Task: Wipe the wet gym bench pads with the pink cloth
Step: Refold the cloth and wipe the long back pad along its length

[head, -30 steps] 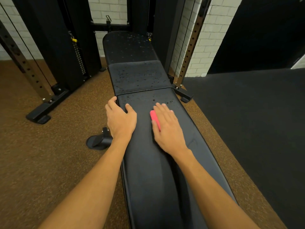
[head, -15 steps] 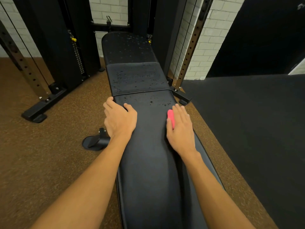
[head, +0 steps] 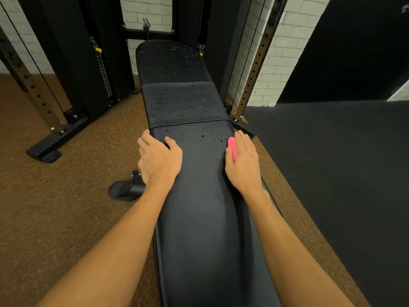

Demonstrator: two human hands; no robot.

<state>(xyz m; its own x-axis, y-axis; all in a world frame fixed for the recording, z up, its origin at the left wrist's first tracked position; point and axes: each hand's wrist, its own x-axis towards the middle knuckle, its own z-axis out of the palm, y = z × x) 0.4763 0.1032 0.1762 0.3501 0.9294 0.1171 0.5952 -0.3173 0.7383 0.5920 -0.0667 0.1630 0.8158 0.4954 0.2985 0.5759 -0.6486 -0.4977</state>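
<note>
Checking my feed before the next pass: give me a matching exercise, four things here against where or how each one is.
Things:
1 left hand
2 right hand
3 middle pad
4 bench foot

Places or states:
a stands on the brown floor
b spotted with droplets
c rests on the near pad's left edge
d presses the pink cloth down

Pairs: 1-c; 2-d; 3-b; 4-a.

We face a white brick wall (head: pixel 285 52) behind black cable-machine columns (head: pixel 66 52), with a weight stack (head: pixel 103 73) at left and perforated steel uprights (head: pixel 256 63) on either side. A carabiner (head: pixel 146 22) hangs at centre. Brown speckled flooring (head: pixel 55 207) lies underfoot, meeting dark grey matting (head: pixel 332 162) at right, below a black wall panel (head: pixel 354 52).
</note>
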